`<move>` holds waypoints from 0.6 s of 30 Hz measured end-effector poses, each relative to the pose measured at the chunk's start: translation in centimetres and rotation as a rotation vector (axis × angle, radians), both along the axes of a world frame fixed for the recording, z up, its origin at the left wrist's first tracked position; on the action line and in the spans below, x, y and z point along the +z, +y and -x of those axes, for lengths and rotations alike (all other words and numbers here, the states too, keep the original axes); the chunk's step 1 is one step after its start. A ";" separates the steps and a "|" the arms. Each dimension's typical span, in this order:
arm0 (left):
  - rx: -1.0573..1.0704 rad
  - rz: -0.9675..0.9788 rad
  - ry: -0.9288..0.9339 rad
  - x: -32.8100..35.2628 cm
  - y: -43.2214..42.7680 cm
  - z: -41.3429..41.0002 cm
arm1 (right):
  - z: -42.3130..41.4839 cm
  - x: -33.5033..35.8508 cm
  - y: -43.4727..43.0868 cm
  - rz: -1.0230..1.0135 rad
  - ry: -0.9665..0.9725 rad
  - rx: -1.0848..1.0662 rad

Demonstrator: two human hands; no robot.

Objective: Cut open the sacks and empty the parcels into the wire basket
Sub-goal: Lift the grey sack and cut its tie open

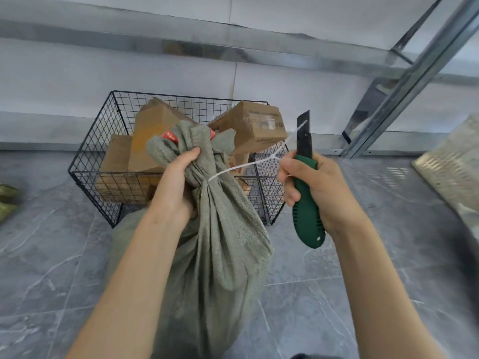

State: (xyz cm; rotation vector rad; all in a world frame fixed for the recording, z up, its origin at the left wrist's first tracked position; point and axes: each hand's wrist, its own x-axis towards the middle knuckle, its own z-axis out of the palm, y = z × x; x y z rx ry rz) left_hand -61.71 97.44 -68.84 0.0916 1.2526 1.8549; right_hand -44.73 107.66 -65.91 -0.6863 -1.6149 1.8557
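Your left hand (178,177) is closed round the gathered neck of the grey-green sack (220,242). It grips at and just above the white tie (241,167). In my judgement this holds the neck upright and steady so the binding is presented to the knife. The sack itself stands on the tiled floor (51,268) directly in front of the wire basket (90,141); it is still bound and its body is full. Your right hand (321,187) has its fingers wrapped round the green handle of the utility knife (305,193). The black blade (303,136) is extended and points up, away from your body. The tail of the tie runs from the neck toward your right forefinger, and a strand crosses the blade. Whether that strand bears on the cutting edge, or whether your fingers also pinch it, cannot be told. The tail appears drawn taut, which would suit a clean cut clear of your left hand. The wire basket already holds several brown cardboard parcels (153,136) piled above its rim. One box (256,125) at the right side is tilted over the top edge, so room for further parcels looks limited. Another woven sack (451,167) lies at the right edge of view; its contents are not visible. The task stands at the cutting step for this sack, with emptying not yet begun.
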 end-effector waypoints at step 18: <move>-0.212 0.206 0.370 -6.5 10.7 -14.2 | -12.3 -15.1 7.7 0.698 0.113 -0.431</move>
